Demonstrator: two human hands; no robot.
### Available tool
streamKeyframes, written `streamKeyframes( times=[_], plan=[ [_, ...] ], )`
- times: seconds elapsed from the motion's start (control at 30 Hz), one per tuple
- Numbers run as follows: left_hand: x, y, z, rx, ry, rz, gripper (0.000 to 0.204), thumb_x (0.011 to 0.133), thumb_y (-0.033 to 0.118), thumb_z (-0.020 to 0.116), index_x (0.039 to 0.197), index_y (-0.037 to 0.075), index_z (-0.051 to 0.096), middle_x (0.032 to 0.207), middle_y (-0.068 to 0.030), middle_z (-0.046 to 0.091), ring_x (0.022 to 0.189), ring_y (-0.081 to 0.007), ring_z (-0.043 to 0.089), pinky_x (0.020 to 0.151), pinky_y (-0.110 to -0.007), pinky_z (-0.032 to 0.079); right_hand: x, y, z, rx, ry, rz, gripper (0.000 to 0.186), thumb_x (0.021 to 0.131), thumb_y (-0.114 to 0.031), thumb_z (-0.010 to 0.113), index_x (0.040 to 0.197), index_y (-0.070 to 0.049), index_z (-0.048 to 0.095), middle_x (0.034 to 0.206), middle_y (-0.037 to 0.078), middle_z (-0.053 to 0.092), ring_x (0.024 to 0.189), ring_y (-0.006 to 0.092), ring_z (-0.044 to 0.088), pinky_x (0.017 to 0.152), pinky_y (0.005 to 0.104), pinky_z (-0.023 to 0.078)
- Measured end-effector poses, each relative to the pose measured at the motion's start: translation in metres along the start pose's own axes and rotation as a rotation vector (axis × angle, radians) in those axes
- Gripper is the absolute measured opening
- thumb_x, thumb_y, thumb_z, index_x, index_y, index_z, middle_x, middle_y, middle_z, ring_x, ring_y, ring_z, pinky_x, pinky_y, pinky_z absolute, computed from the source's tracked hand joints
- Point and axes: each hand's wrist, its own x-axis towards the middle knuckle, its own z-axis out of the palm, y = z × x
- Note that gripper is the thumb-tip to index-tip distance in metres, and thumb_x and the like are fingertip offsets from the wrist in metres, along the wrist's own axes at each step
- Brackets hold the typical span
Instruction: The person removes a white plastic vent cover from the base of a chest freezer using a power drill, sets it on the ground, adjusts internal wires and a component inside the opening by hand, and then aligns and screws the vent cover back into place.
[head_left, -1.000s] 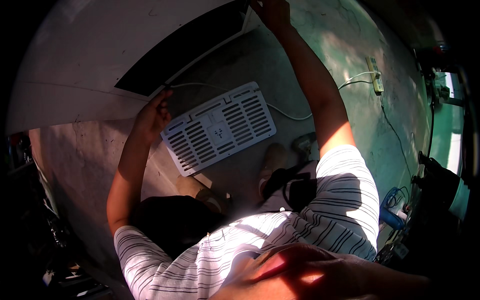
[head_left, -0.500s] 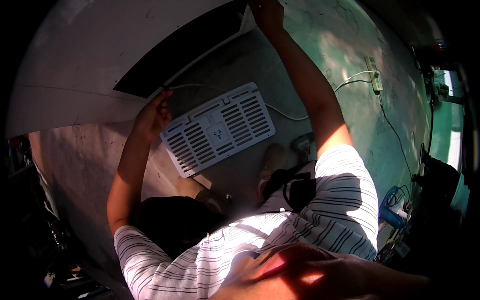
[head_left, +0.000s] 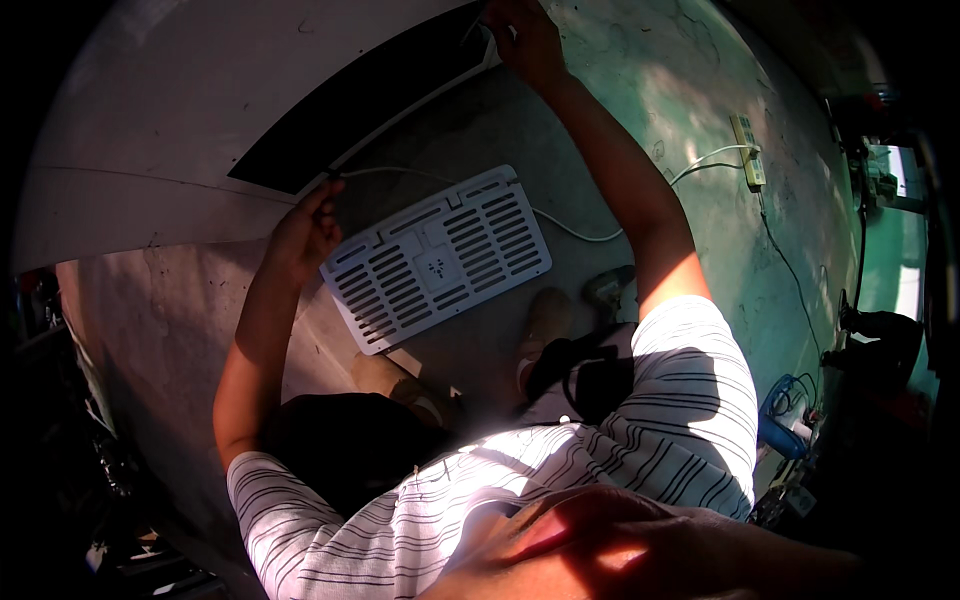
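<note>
A large white appliance body (head_left: 150,100) fills the upper left, with a long dark opening (head_left: 350,100) along its near edge. By the opening's lower left corner is my left hand (head_left: 308,232), fingers curled close to the end of a pale cable; what they grip, if anything, is unclear. At the opening's far right end, my right hand (head_left: 528,42) has bent fingers, with a thin greyish sliver showing beside the fingertips. I cannot make out what it is. A white slotted plastic cover (head_left: 436,262) lies tilted on the floor between my arms.
My shoes (head_left: 390,380) stand just below the cover. A power drill (head_left: 606,290) sits by my right knee. The pale cable (head_left: 575,232) runs right to a power strip (head_left: 746,150). A blue object (head_left: 780,420) lies at the lower right, with dark clutter along both sides.
My right hand has come slightly nearer and down from the top edge, and the thin sliver by its fingertips now shows. My left hand and the cover stay in place.
</note>
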Motion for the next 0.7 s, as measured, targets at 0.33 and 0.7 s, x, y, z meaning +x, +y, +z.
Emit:
streamKeyframes(
  times=[0.33, 0.7],
  plan=[
    [0.002, 0.001, 0.0, 0.005, -0.003, -0.017, 0.021, 0.088, 0.027, 0.064, 0.102, 0.011, 0.064, 0.07, 0.0073, 0.045, 0.059, -0.0023, 0.042, 0.057, -0.019, 0.039, -0.027, -0.002, 0.008, 0.793, -0.938, 0.517, 0.016, 0.092, -0.018, 0.056, 0.102, -0.006, 0.061, 0.101, 0.005, 0.064, 0.092, 0.0122, 0.062, 0.083, 0.0264, 0.05],
    [0.004, -0.002, 0.003, -0.002, -0.001, -0.006, 0.019, 0.087, 0.027, 0.066, 0.098, 0.011, 0.065, 0.066, 0.0077, 0.046, 0.056, -0.0025, 0.043, 0.055, -0.02, 0.039, -0.014, 0.058, 0.001, 0.066, -0.036, 0.581, 0.021, 0.082, -0.018, 0.065, 0.097, -0.004, 0.062, 0.084, 0.008, 0.066, 0.074, 0.0181, 0.063, 0.066, 0.0296, 0.05]
  ],
)
